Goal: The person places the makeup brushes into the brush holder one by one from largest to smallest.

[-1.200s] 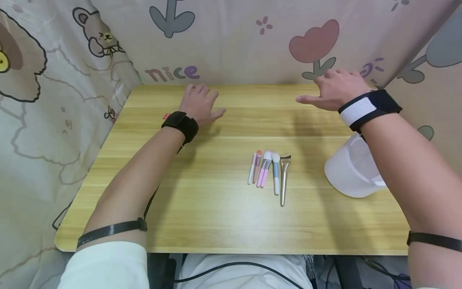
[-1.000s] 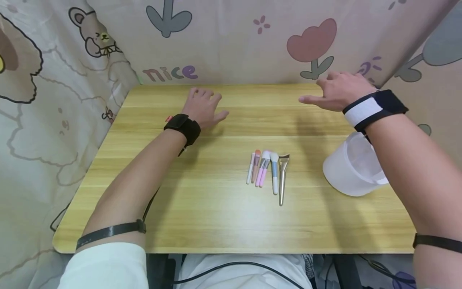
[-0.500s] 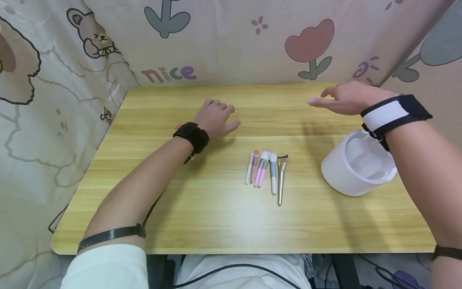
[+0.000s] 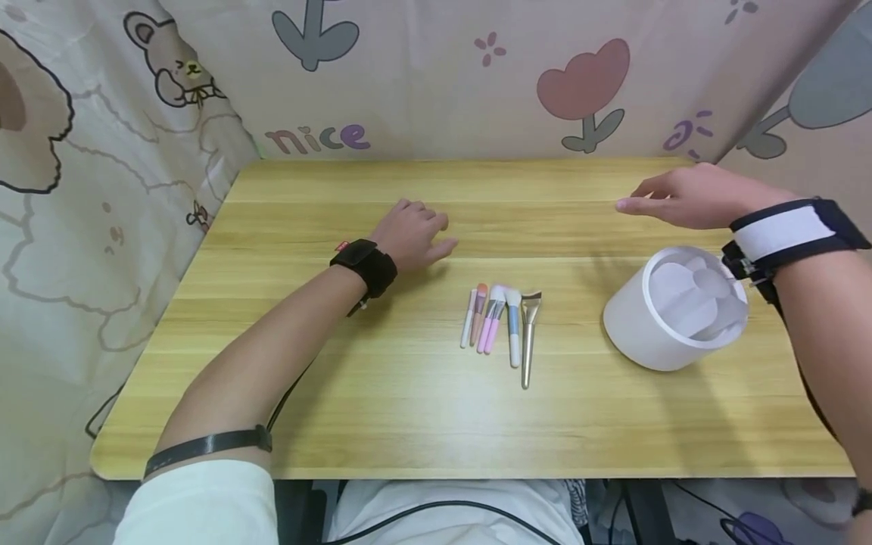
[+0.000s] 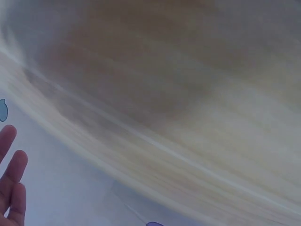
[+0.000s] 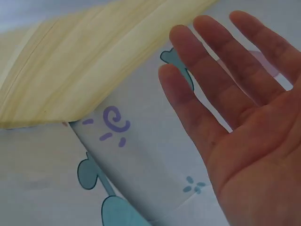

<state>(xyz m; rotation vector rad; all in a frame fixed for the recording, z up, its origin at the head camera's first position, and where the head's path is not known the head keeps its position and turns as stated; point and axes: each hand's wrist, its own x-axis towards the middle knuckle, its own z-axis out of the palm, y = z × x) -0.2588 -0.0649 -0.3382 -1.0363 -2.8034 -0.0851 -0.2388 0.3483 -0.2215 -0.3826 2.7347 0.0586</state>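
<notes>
In the head view my left hand (image 4: pixel 412 235) is over the middle of the table, palm down, fingers relaxed around nothing. My right hand (image 4: pixel 702 197) is behind the white holder (image 4: pixel 636 322), a round cup with inner dividers. Both hold nothing; the right wrist view shows the right fingers (image 6: pixel 223 61) extended. Between the hands lie several makeup brushes in a row: a thin white one (image 4: pixel 468 319), one with an orange tip (image 4: pixel 479 314), pink-handled ones (image 4: pixel 492 322), a blue and white one (image 4: pixel 514 329) and a gold one (image 4: pixel 529 341) with a flat dark head.
The wooden table (image 4: pixel 341 393) ends at a patterned cloth (image 4: pixel 422 91) at the back, with more cloth along the left and right sides. A black cable (image 4: pixel 443 506) runs across the person's lap below the front edge.
My right hand has drawn back to the right and toward me, uncovering the holder's rim. My left hand has come nearer and to the right. The brushes and holder stay in place.
</notes>
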